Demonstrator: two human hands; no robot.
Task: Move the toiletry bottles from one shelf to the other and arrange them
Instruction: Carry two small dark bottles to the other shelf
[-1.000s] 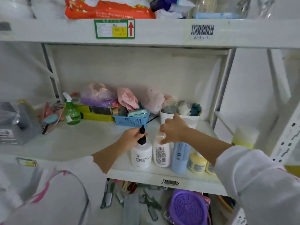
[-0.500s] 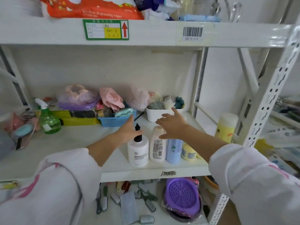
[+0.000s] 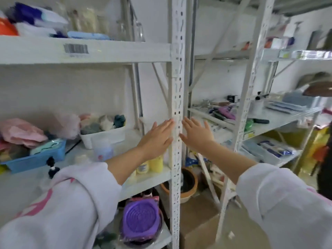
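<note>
Both my hands are raised with fingers spread and hold nothing. My left hand (image 3: 156, 139) is just left of the white perforated shelf post (image 3: 177, 97); my right hand (image 3: 195, 133) is just right of it. Below my left arm, toiletry bottles stand near the front edge of the left shelf (image 3: 149, 178): a black pump top (image 3: 51, 167), a blurred pale blue bottle (image 3: 104, 150) and yellow bottles (image 3: 152, 164). My left sleeve hides part of the row. The right shelf (image 3: 280, 123) lies beyond the post.
A white bin (image 3: 102, 135) of soft items and a blue basket (image 3: 36, 159) sit behind the bottles. A purple round lid (image 3: 140, 218) and a brown pot (image 3: 186, 184) are lower down. The right shelf carries tools and packets. A second post (image 3: 248, 105) stands further right.
The view has swung right. Both hands left the bottles, opened, and moved right to either side of the shelf post. The bottles stay on the left shelf.
</note>
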